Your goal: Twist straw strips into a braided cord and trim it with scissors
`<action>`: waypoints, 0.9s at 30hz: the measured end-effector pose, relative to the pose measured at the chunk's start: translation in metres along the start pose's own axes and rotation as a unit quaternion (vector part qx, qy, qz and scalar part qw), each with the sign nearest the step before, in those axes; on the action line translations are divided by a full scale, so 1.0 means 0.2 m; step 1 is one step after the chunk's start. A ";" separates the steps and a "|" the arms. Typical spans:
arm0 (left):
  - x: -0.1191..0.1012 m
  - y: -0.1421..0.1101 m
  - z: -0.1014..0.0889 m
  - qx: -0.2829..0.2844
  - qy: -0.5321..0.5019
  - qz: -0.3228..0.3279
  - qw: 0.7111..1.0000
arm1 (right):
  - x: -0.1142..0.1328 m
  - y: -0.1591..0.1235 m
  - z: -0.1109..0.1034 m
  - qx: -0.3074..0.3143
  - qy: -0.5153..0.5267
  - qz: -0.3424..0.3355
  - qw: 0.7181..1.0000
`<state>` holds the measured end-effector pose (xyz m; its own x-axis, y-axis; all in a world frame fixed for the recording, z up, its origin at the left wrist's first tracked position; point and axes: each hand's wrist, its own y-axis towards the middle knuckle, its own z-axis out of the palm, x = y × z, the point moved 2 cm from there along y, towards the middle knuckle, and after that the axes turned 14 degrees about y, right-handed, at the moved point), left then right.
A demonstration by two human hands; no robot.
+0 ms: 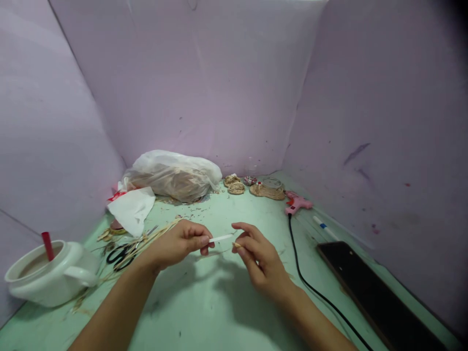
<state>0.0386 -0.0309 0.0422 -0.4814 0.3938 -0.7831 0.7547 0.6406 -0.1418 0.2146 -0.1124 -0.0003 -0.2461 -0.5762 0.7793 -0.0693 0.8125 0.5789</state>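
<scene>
Near the middle of the pale green table, my left hand [190,238] is closed around a thin white stick [222,238], which points right toward the other hand. Between the thumb and fingers of my right hand [258,253] is a small tan piece of straw-like fibre [237,245]. A fine strand seems to run between the two hands, though its ends are too thin to follow. Both hands are held a little above the table surface, their shadows falling below them.
At left stand a white pot [51,278] with a red stick, black-handled scissors [120,257] and straw strands [161,233]. A stuffed plastic bag [171,173] and woven pieces [266,191] lie at the back. A pink glue gun [298,202], its black cord [302,273] and a dark flat device [373,292] are right.
</scene>
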 end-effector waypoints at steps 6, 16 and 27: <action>0.01 -0.01 -0.03 -0.008 -0.014 0.007 1.000 | -0.08 0.00 -0.04 -0.164 0.119 0.138 0.969; 0.01 0.00 -0.01 0.021 -0.008 0.003 1.000 | -0.11 0.00 0.00 -0.229 0.300 0.268 0.886; 0.03 0.00 -0.01 0.006 0.057 -0.016 0.998 | -0.08 0.02 -0.01 -0.201 0.301 0.278 0.890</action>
<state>0.0347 -0.0261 0.0382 -0.5525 0.4451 -0.7047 0.7425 0.6470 -0.1735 0.2202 -0.1002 -0.0112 0.4375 -0.1363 0.8888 0.2830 0.9591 0.0078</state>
